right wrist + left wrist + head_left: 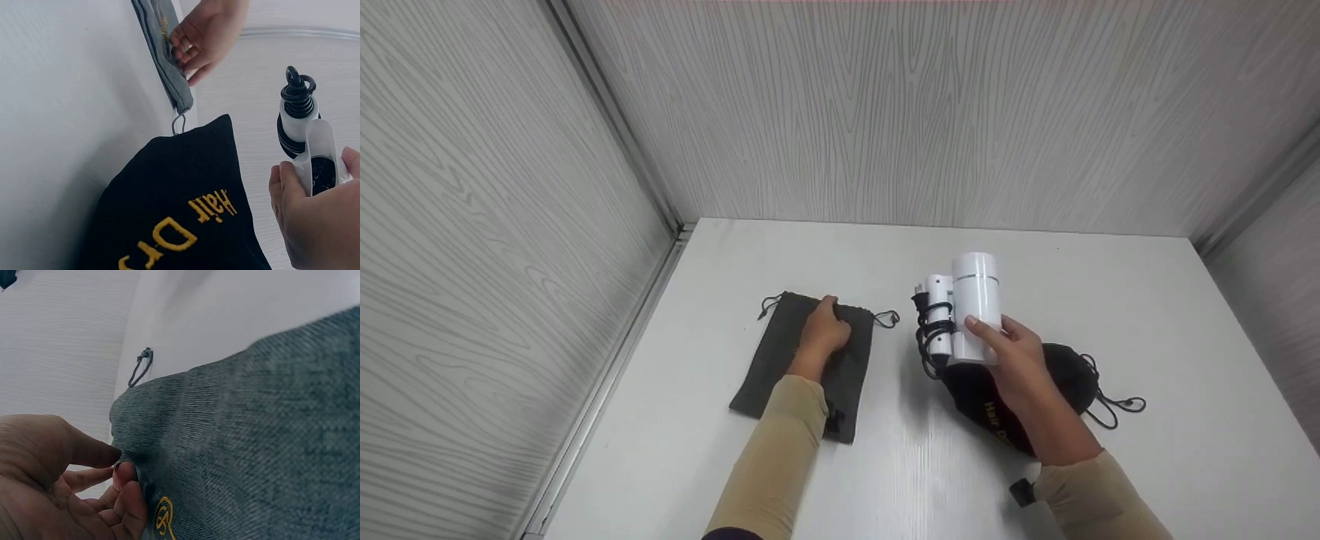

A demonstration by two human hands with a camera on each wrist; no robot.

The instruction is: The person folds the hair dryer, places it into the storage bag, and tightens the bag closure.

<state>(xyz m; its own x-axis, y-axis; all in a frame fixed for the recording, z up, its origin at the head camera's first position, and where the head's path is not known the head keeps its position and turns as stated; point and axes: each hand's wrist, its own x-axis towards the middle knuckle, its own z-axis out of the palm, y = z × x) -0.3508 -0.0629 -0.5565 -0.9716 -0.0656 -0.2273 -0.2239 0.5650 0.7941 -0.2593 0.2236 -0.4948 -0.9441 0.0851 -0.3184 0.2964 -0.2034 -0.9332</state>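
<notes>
A dark grey drawstring bag (780, 360) lies flat on the left part of the table. My left hand (823, 334) pinches its upper edge between thumb and fingers, clearest in the left wrist view, where yellow stitching (163, 517) shows. On the right, my right hand (1018, 358) grips the lower end of a white folding hair dryer (976, 289), thumb across its barrel. A black cord (936, 328) is wound round the folded handle. Below the dryer lies a black pouch (1069, 375) with gold "Hair D..." lettering, partly hidden by my right hand and forearm.
All this is on a white table (660, 450). Grey wood-grain panels (922, 112) enclose the back and sides. Drawstring loops (1129, 405) trail rightward from the black pouch, and small loops (887, 319) stick out from the grey bag's top corners.
</notes>
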